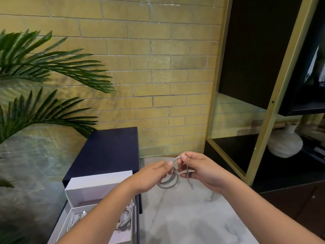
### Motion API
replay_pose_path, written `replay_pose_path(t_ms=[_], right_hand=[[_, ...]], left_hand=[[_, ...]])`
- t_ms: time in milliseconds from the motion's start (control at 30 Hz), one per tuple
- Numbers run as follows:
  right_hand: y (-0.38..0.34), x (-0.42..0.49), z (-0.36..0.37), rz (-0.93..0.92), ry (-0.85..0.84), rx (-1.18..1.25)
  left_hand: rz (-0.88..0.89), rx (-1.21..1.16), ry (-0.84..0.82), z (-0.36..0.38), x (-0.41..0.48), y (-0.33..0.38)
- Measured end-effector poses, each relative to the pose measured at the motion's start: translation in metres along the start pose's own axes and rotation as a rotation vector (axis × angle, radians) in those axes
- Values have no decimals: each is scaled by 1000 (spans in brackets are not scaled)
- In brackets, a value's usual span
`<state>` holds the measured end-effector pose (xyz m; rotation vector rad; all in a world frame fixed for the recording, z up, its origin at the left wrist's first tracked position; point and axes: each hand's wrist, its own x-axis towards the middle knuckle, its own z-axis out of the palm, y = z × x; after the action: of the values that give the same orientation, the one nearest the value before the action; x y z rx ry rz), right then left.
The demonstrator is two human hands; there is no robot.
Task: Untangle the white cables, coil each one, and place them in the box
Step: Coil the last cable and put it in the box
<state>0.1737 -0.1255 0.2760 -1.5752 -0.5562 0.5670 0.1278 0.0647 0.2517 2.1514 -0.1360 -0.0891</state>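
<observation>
A small coil of the thin white braided cable point(168, 183) is pinched in the curled fingers of the left hand point(154, 174). A raised bend of the same cable is gripped between thumb and forefinger of the right hand point(202, 170). The free tail hangs below that grip, above the pale marble-patterned tabletop point(202, 222).

The step in hand is judged to be coiling. It would be done best if the tail were fed round in loops of equal size, with the finished turns held pinched so that none springs loose and no twist is forced in.

The cable looks supple and matt, and its loops are round and flat. At the near left the open white cardboard box point(98, 184) is seen, smooth and square-edged, with two coiled white cables point(73, 221) already laid inside. Beyond it lies a dark navy rectangular case point(109, 150). Farther off stands a rough yellow brick wall point(158, 67).
</observation>
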Motion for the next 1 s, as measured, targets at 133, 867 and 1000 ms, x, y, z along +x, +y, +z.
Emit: replay_pose_path(t_ms=[133,867,1000], right_hand=[[-4,3,3,-59,64,-117],[2,9,-6,-136,42,-639],[6,11,1,-155,2,-477]], left_hand=[[31,107,-4,2,0,0],[14,-40,148,-1,-2,10],[15,-111,138,1,0,13]])
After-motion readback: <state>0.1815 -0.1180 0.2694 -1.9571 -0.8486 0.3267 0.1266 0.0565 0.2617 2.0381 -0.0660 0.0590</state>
